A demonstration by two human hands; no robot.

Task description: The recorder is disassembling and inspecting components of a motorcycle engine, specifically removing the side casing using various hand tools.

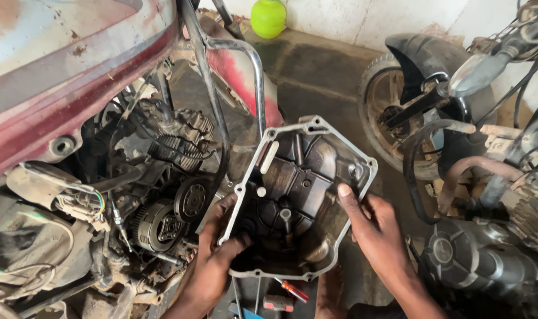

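With both hands clamped on its rim, left hand point(213, 260) low, right hand point(372, 227) opposite, the engine cover point(298, 195) hangs inner face up beside the bared clutch point(159, 224). Looks like the refit step; next call: turning it square to the casing.

A motorcycle repair workshop — stripped engine point(162, 221), second motorcycle point(458, 118), oil-stained concrete floor point(316, 71).

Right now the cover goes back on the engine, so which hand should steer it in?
Probably the left hand: it grips the engine cover edge nearest the exposed clutch. The right hand holds the far edge.
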